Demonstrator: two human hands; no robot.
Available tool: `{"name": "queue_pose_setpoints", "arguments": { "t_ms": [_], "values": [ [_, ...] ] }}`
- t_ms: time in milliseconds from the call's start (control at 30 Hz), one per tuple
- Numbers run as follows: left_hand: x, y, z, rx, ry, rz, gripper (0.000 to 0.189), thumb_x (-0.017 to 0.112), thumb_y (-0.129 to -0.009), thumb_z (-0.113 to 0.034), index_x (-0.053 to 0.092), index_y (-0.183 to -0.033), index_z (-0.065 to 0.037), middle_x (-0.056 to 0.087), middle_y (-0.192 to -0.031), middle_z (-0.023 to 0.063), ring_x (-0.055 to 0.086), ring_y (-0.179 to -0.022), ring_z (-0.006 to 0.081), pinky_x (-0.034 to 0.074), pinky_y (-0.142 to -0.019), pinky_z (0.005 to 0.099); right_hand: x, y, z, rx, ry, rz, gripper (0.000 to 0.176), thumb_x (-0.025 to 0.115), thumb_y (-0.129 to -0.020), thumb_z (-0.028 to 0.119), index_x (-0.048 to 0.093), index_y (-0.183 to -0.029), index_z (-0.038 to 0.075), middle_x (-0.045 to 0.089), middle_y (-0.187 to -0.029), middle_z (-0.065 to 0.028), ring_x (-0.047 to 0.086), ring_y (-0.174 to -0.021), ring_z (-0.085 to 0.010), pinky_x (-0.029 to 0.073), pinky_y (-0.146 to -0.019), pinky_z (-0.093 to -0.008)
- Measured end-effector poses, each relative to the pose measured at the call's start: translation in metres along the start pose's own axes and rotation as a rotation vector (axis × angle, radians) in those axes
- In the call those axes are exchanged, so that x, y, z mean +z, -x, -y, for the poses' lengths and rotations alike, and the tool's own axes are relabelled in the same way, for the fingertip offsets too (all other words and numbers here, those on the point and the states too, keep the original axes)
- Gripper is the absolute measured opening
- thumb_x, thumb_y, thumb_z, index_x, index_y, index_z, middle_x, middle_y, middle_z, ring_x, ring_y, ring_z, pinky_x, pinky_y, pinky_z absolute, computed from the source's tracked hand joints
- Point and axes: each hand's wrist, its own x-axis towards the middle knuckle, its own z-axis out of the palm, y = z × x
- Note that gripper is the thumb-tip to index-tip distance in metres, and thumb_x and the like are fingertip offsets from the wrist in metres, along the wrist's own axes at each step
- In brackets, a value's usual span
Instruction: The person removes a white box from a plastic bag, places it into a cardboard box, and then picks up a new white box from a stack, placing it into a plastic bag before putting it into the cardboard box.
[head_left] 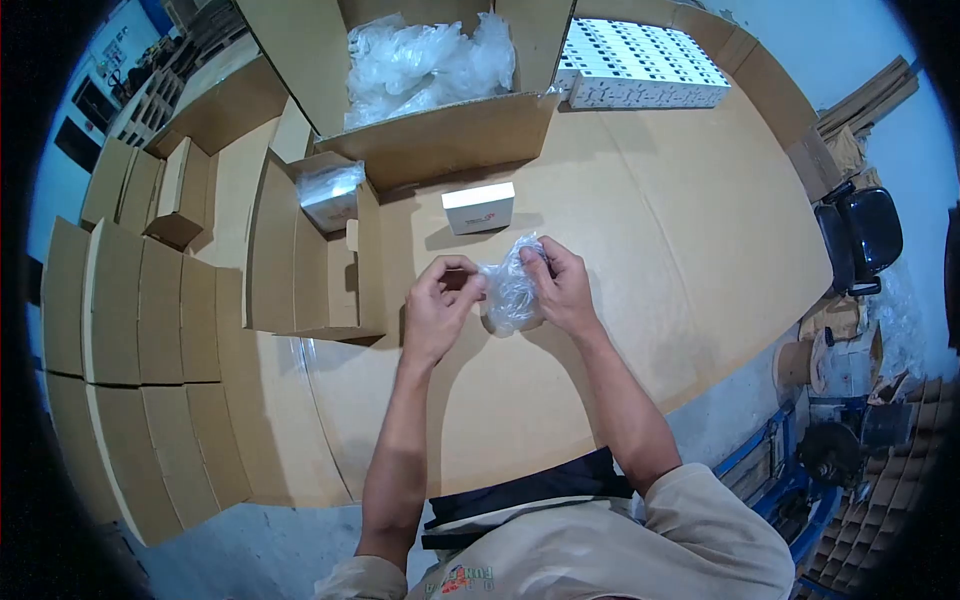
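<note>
Right hand (562,290) pinches the crumpled plastic (512,297); left hand (437,308), nearly closed, nips its left edge: two holds, presumably for control.

Part of the crumpled clear plastic (512,302) is hidden behind the fingers (538,268) of the right hand (568,298), and whether it wraps anything cannot be told. Just beyond the fingers, the small white box (478,208) bears print too small to read. Farther ahead of them, the top edge cuts off the large carton (450,140), its floor hidden under plastic wrap (428,70).
</note>
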Motion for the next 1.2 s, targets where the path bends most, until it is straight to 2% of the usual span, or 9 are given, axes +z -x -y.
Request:
{"name": "queue_pose_setpoints", "arguments": {
  "t_ms": [200,400,600,700,800,900,1000,1100,1200],
  "values": [
    [-0.002,0.000,0.005,-0.070,-0.065,0.144,0.019,0.071,-0.095,-0.002,0.063,-0.111,0.003,0.065,-0.089,0.0019,0.063,-0.085,0.0075,0.056,-0.072,0.0236,0.006,0.007,0.004,-0.032,0.062,0.145,0.018,0.063,-0.102,0.014,0.064,-0.095,-0.004,0.062,-0.072,-0.0056,0.053,-0.068,-0.0087,0.046,-0.061,-0.0292],
    [0.001,0.001,0.002,-0.050,0.014,0.119,0.015,0.072,-0.095,-0.004,0.065,-0.107,0.001,0.062,-0.085,-0.0008,0.058,-0.081,0.0049,0.049,-0.066,0.0224,0.002,0.006,0.004,0.036,-0.088,0.164,0.016,0.064,-0.101,0.013,0.067,-0.101,-0.002,0.067,-0.078,-0.0049,0.057,-0.074,-0.0076,0.049,-0.066,-0.0288],
    [-0.006,0.002,0.009,-0.080,-0.227,0.192,0.011,0.068,-0.100,-0.011,0.063,-0.101,-0.001,0.062,-0.091,0.0001,0.057,-0.080,0.0054,0.047,-0.068,0.0209,0.006,0.007,0.000,0.015,-0.074,0.184,0.017,0.070,-0.098,0.014,0.067,-0.096,-0.002,0.067,-0.078,-0.0033,0.056,-0.072,-0.0072,0.048,-0.064,-0.0279],
    [-0.009,0.001,0.009,-0.093,-0.079,0.149,0.013,0.064,-0.103,-0.014,0.060,-0.099,-0.002,0.060,-0.091,-0.0012,0.053,-0.076,0.0045,0.045,-0.066,0.0211,0.003,0.005,0.007,0.073,-0.001,0.159,0.020,0.073,-0.096,0.016,0.066,-0.090,-0.001,0.065,-0.074,-0.0036,0.053,-0.070,-0.0067,0.047,-0.062,-0.0284],
    [-0.002,-0.001,0.010,0.061,0.004,0.114,0.015,0.061,-0.105,-0.018,0.058,-0.101,-0.004,0.057,-0.088,-0.0033,0.049,-0.075,0.0035,0.042,-0.064,0.0212,0.002,0.004,0.006,0.028,0.100,0.173,0.023,0.076,-0.094,0.017,0.064,-0.088,-0.001,0.062,-0.070,-0.0047,0.051,-0.068,-0.0067,0.046,-0.061,-0.0287],
    [-0.006,0.001,0.015,-0.035,0.072,0.160,0.015,0.065,-0.103,-0.015,0.054,-0.104,-0.005,0.055,-0.086,-0.0030,0.050,-0.077,0.0035,0.042,-0.065,0.0206,0.003,0.005,0.009,-0.020,0.087,0.160,0.027,0.078,-0.092,0.018,0.061,-0.085,-0.001,0.057,-0.067,-0.0036,0.048,-0.066,-0.0068,0.044,-0.059,-0.0288],
    [-0.005,0.000,0.007,-0.035,-0.082,0.085,0.020,0.071,-0.097,-0.007,0.052,-0.104,-0.006,0.054,-0.083,-0.0030,0.053,-0.078,0.0044,0.045,-0.069,0.0202,-0.002,0.004,0.009,-0.021,0.132,0.174,0.028,0.079,-0.091,0.016,0.058,-0.082,0.000,0.053,-0.066,-0.0030,0.047,-0.066,-0.0070,0.043,-0.059,-0.0282],
    [-0.004,0.001,-0.002,-0.058,0.024,0.046,0.029,0.073,-0.091,0.004,0.050,-0.105,-0.006,0.054,-0.088,-0.0013,0.056,-0.084,0.0061,0.048,-0.076,0.0216,-0.005,0.003,0.001,-0.064,0.144,0.181,0.030,0.078,-0.091,0.014,0.055,-0.078,0.001,0.051,-0.068,-0.0005,0.048,-0.068,-0.0073,0.042,-0.061,-0.0276],
    [-0.010,-0.005,0.012,0.019,0.236,0.025,0.031,0.071,-0.089,0.009,0.050,-0.108,-0.005,0.056,-0.098,0.0022,0.057,-0.092,0.0082,0.050,-0.084,0.0238,-0.002,0.004,0.004,-0.002,-0.142,0.214,0.023,0.077,-0.093,0.014,0.060,-0.084,0.001,0.058,-0.076,0.0003,0.052,-0.073,-0.0075,0.044,-0.065,-0.0268]
  ]
}}
